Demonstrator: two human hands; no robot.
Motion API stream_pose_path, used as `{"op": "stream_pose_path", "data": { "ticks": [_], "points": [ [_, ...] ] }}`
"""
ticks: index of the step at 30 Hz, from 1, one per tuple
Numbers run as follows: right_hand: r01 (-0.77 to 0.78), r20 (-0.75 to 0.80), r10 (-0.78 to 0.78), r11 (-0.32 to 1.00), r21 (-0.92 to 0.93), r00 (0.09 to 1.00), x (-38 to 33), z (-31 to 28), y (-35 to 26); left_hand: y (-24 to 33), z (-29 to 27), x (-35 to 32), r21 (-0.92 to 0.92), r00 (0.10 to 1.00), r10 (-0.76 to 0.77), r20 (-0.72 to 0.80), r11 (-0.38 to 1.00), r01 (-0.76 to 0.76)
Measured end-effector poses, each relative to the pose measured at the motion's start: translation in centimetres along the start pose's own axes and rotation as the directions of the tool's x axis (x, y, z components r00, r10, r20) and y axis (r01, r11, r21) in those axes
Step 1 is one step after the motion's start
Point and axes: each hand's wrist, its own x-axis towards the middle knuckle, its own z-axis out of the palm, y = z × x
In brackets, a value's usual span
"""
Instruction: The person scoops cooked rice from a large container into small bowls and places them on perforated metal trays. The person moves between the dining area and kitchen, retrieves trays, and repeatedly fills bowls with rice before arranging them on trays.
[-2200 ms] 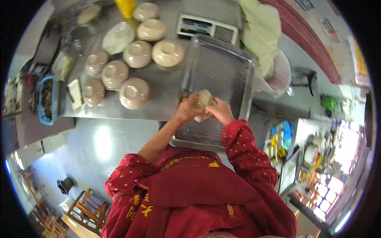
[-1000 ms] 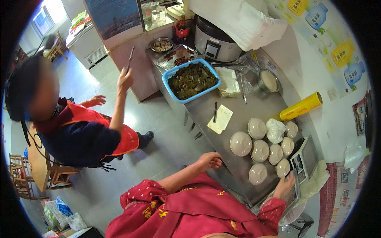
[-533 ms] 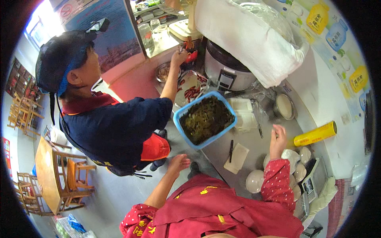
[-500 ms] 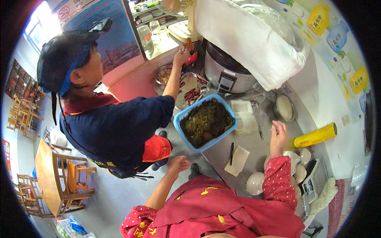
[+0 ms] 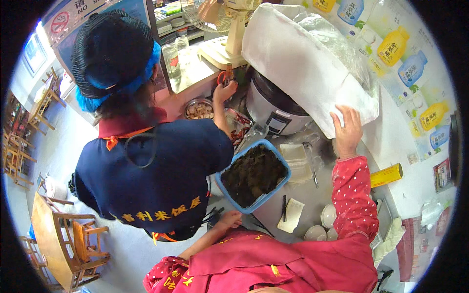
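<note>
Our right hand [image 5: 348,131] spreads its fingers at the edge of a white cover [image 5: 305,63]; whether it grips, we cannot tell. Our left hand [image 5: 228,221], relaxed and unclenched, hangs near a blue basket [image 5: 268,195]. Left of it, yellow lettering [image 5: 159,216] crosses a co-worker's navy shirt [image 5: 166,176]; right of both, lettered jar prints [image 5: 393,47] line the wall [image 5: 371,119].

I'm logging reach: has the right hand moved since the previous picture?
Yes, judged against the yellow roll: the right hand has moved up the view, from beside the roll to the lower edge of the white sheet.
</note>
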Motion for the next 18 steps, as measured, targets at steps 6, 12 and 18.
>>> {"op": "stream_pose_path", "data": {
  "ticks": [6, 12, 18],
  "points": [
    [0.052, -0.043, -0.075, 0.914, -0.403, 0.996, 7.0, 3.8, 1.4, 1.1, 1.2, 0.8, 0.235, 0.998, -0.024, 0.055, 0.972, 0.010],
    [0.034, -0.080, -0.105, 0.790, -0.613, 0.991, 10.0, 6.3, 4.5, 1.5, -0.4, 0.4, 0.070, 0.990, -0.009, -0.143, 0.997, 0.019],
    [0.034, 0.011, -0.033, 0.818, -0.574, 0.999, 10.5, 6.2, 5.4, 2.2, -2.7, 0.9, -0.139, 0.913, 0.060, -0.405, 0.982, -0.126]
  ]
}}
